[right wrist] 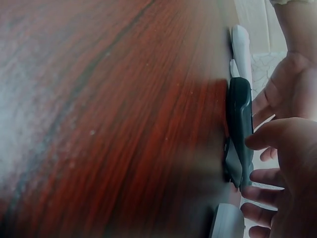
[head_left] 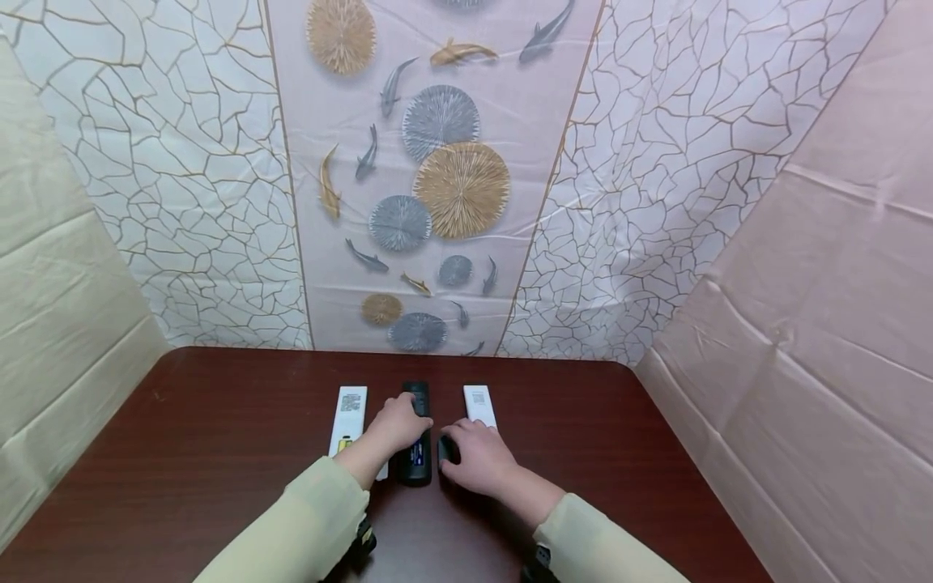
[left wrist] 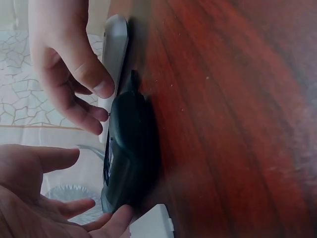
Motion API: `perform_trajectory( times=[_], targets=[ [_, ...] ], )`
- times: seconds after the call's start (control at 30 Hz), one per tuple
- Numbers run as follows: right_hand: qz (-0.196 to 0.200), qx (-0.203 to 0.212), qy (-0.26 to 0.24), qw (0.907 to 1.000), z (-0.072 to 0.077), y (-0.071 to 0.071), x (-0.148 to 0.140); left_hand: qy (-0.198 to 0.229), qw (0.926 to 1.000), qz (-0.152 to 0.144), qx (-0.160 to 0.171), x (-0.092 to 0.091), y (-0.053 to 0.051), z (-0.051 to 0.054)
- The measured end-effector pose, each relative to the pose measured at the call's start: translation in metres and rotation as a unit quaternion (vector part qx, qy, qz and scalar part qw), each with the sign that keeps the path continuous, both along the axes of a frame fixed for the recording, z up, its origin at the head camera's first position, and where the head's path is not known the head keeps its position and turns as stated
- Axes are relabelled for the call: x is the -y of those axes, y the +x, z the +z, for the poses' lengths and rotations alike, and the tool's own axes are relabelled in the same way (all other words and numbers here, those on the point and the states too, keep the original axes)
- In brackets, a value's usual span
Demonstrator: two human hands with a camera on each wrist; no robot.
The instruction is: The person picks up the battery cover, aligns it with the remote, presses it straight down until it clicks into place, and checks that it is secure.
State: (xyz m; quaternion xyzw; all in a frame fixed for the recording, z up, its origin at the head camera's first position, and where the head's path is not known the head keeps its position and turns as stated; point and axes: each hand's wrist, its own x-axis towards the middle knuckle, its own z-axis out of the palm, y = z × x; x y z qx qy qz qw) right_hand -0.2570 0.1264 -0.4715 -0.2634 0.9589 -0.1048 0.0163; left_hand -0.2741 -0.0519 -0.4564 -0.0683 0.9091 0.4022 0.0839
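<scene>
A black remote control (head_left: 417,470) lies lengthwise on the table, a label visible in its open back. My left hand (head_left: 397,423) reaches over its far half, with a fingertip touching its side in the left wrist view. Right of the remote, my right hand (head_left: 479,458) is spread around a small dark piece (head_left: 445,450), perhaps the battery cover. Its thumb and fingers stand apart, and no pinch shows. Flanking them are a white remote (head_left: 350,417) on the left and another white remote (head_left: 479,402), partly covered by the right hand.
The dark red-brown table (head_left: 219,453) has rounded far corners. Behind it hangs a patterned cloth (head_left: 437,243), and plain beige cloth (head_left: 802,324) closes off the sides. The two white remotes lie close to the black one.
</scene>
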Motion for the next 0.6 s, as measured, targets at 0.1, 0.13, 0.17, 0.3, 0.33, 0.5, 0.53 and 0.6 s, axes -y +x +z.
perform_trajectory(
  times=[0.1, 0.13, 0.17, 0.3, 0.33, 0.5, 0.53, 0.6],
  targets=[
    [0.001, -0.007, 0.01, 0.9999, -0.001, -0.001, 0.001, -0.012, 0.9999, -0.002, 0.005, -0.003, -0.005, 0.0],
    [0.002, -0.008, 0.013, 0.9999, -0.001, -0.001, 0.001, -0.017, 0.9998, -0.004, 0.005, -0.004, -0.006, -0.001],
    [0.003, -0.01, 0.018, 0.9998, -0.002, -0.001, 0.002, -0.02, 0.9998, -0.004, 0.007, -0.005, -0.007, -0.002],
    [0.006, -0.014, 0.032, 0.9994, -0.006, 0.0, 0.005, -0.04, 0.9992, -0.007, 0.008, -0.006, -0.009, -0.004],
    [0.007, -0.015, 0.035, 0.9992, -0.006, 0.001, 0.005, -0.047, 0.9988, -0.005, 0.009, -0.006, -0.009, -0.005],
    [0.01, -0.026, 0.044, 0.9986, -0.009, 0.002, 0.01, -0.081, 0.9966, -0.005, 0.014, -0.004, -0.011, -0.005],
    [0.01, -0.029, 0.046, 0.9985, -0.009, 0.002, 0.01, -0.084, 0.9964, -0.006, 0.014, -0.004, -0.013, -0.005],
    [0.008, -0.034, 0.05, 0.9981, -0.008, 0.002, 0.01, -0.082, 0.9965, -0.009, 0.014, -0.005, -0.015, -0.005]
  ],
)
